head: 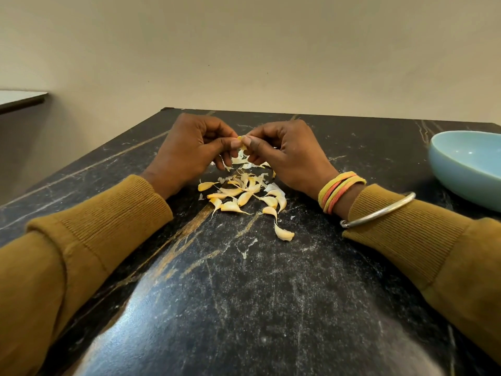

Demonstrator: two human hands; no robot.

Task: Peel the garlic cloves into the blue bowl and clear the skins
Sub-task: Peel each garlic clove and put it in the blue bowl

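Both hands meet above the black marble table (244, 280). My left hand (189, 150) and my right hand (284, 153) pinch one small garlic clove (241, 138) between thumbs and fingertips. Below them lies a heap of several unpeeled yellowish garlic cloves (244, 194) mixed with thin white skins (241, 160). One clove (283, 234) lies apart, nearer to me. The light blue bowl (466, 166) stands at the right edge of the view, partly cut off; the part of its inside that shows looks empty.
A beige wall rises behind the table's far edge (298, 114). The corner of another surface (21, 99) juts in at the far left. My right wrist carries coloured thread bands (339, 191) and a metal bangle (379, 210).
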